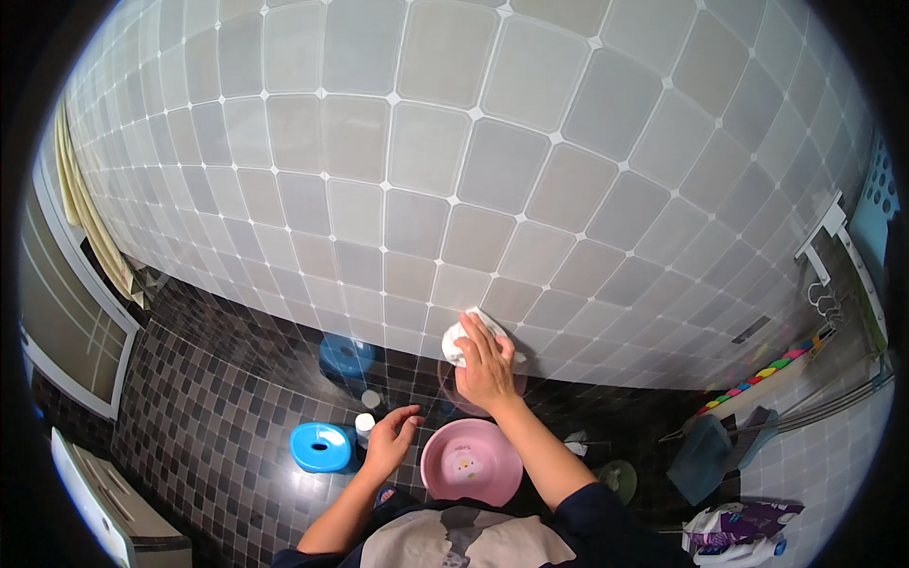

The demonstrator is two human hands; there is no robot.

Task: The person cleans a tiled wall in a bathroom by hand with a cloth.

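Note:
My right hand (486, 364) presses a crumpled white cloth (454, 347) against the lower part of the light tiled wall (440, 137), its fingers spread over the cloth. My left hand (389, 443) hangs in the air, fingers loosely stretched and holding nothing. Between my forearms a round pink basin (432, 466) with a small cartoon print stands on the floor. Beside my left hand is a bottle with a white cap (365, 422), mostly hidden lower down. A blue plastic stool (320, 448) with a slot in its seat stands left of that bottle.
Dark checkered tiles cover the floor (218, 417). A glazed door (76, 284) and a cream curtain (85, 199) are at the left. To the right are a grey dustpan (703, 459), a green bowl-like container (617, 481), a purple bag (743, 523) and a colourful twisted rope (757, 379).

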